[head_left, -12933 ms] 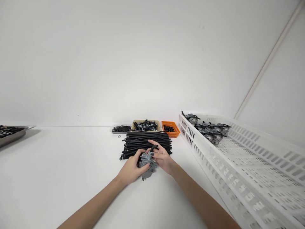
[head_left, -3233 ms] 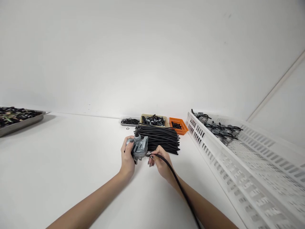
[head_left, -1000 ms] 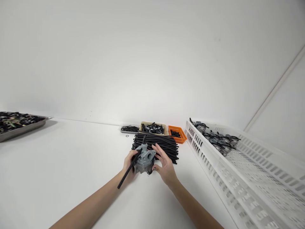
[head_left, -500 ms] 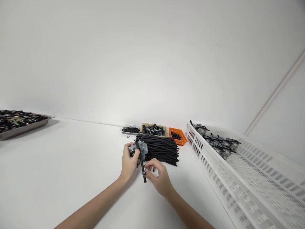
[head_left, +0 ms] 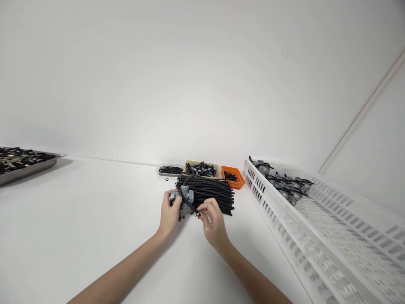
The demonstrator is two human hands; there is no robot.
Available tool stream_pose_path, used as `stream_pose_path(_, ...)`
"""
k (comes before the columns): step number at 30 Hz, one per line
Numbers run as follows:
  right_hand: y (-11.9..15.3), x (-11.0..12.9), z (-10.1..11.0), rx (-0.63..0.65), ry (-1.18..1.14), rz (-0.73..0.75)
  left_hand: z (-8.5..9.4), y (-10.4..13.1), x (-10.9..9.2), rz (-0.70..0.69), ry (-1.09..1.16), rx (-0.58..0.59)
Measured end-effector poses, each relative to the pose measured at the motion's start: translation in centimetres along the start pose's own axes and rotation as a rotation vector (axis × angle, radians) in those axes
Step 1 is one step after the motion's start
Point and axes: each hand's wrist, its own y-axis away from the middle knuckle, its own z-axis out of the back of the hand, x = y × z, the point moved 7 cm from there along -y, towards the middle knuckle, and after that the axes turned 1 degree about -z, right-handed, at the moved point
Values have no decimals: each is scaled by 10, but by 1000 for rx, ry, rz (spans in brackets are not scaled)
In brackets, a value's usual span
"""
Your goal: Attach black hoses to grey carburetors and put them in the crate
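The left hand [head_left: 169,216] is closed around a grey metal carburetor [head_left: 189,196], held over the white bench [head_left: 95,219] just in front of a pile of black hoses [head_left: 215,192]. A short black hose [head_left: 187,203] slants across the carburetor's front, its lower end pinched between the right hand's [head_left: 215,224] thumb and fingers. An orange basket [head_left: 238,185] sits behind the pile, near a long white crate [head_left: 278,223].

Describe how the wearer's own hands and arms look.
Left hand and right hand are ungloved, with no ring seen. The left forearm and right forearm show no sleeve, watch or bracelet. Fingernail details are too small to tell.
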Motion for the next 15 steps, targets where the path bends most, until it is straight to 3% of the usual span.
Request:
stream_pose_path(6,-2,-15,-4,19,-191,-86,-4,0,6,35,55,41)
stream_pose_path(11,-3,-24,-2,16,-38,-138,-6,4,1,24,43,71)
stream_pose_path(15,2,-31,0,-45,-81,-190,-9,6,2,68,23,107)
